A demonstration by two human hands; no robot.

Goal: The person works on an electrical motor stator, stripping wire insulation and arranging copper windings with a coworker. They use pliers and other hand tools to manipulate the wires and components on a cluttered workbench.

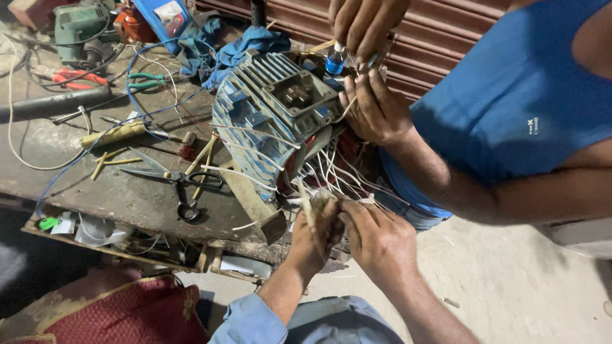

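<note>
Item: blue finned motor housing (268, 121), lying on its side at the near edge of a worn workbench (127, 197), just above frame centre. White-sleeved lead wires (319, 169) fan out of its open end toward 5 o'clock.

Left hand (312, 239): at 6 o'clock of the housing, fingers closed around a bunch of the white wire ends.
Right hand (379, 239): touching the left at its 3 o'clock, fingers curled onto the same bunch; the exact grip is hidden.

Second person, blue shirt (516, 95), at 3 o'clock of the housing: one hand (376, 111) pinches a single white lead beside the housing's open end; the other hand (363, 25), at 12 o'clock of it, holds a small blue bottle (335, 62).

Bench, 9 o'clock of the housing: scissors (182, 181), black handles. Further out toward 10 o'clock: green-handled pliers (146, 79), red-handled pliers (76, 79), a green power drill (80, 28). Blue cloth (245, 44) at 12 o'clock. Red woven fabric (127, 315) at 7 o'clock, below the bench.
</note>
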